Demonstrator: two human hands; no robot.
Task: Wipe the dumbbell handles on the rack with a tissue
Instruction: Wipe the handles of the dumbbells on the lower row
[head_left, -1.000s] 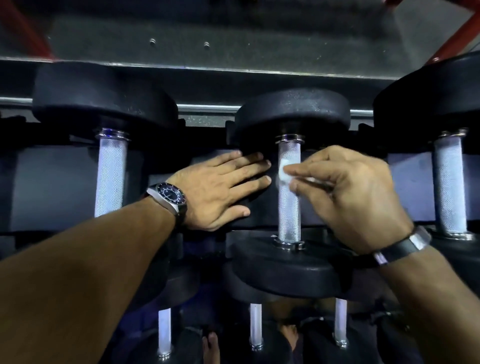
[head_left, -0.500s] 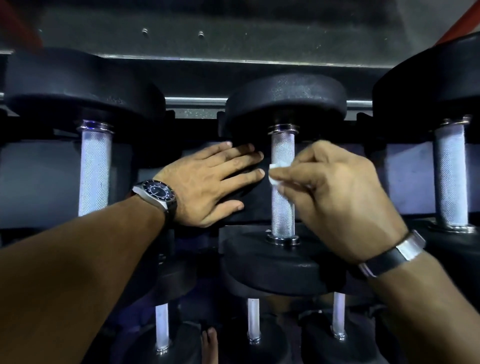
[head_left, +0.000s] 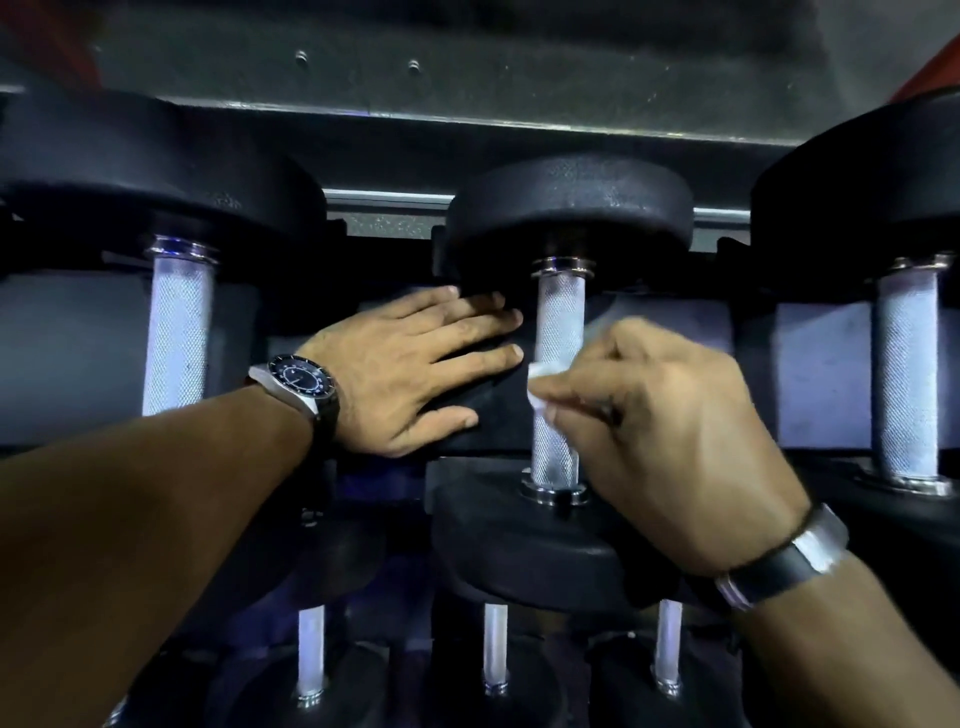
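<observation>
Wiping middle handle, we work largest to smallest. Rack (head_left: 519, 122): dumbbells lie in cradles, knurled bars facing us. Middle dumbbell handle (head_left: 558, 332): rub full length, collar to collar, and round back. Left hand (head_left: 410, 371): flat, fingers straight, pressing dark pad beside handle; keep it bracing. Right hand (head_left: 660, 431): fingers curled, pinching tissue (head_left: 540, 376) against handle mid-length; hold pressure firm, knurling may shred paper.

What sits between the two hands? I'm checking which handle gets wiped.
The middle dumbbell's handle stands between left hand and right hand, in the head view.
</observation>
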